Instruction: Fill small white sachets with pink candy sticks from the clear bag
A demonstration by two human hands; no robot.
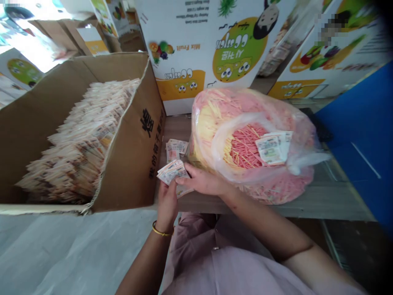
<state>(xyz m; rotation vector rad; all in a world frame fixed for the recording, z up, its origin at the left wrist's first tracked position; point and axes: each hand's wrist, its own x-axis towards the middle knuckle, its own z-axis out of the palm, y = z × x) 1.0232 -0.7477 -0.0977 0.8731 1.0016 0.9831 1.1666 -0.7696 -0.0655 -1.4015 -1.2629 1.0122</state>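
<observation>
My left hand [167,200], with a yellow bangle on its wrist, is closed round a fanned stack of small printed paper slips [171,171]. My right hand [204,181] lies across from the right, its fingers pinching the edge of the same stack. Both hands are at the front of a grey wooden table [322,198]. A clear plastic bag [245,143] full of thin pink and yellow sticks rests just right of my hands. Another small bundle of slips [273,148] lies in the bag's open mouth. More loose slips [175,148] lie on the table behind my hands.
A large open cardboard box [132,155] packed with rows of wrapped packets [82,139] stands on the left, touching the table. White printed fruit cartons [215,49] are stacked behind. A blue surface [362,135] is at the right. Plastic sheeting [70,250] covers the lower left.
</observation>
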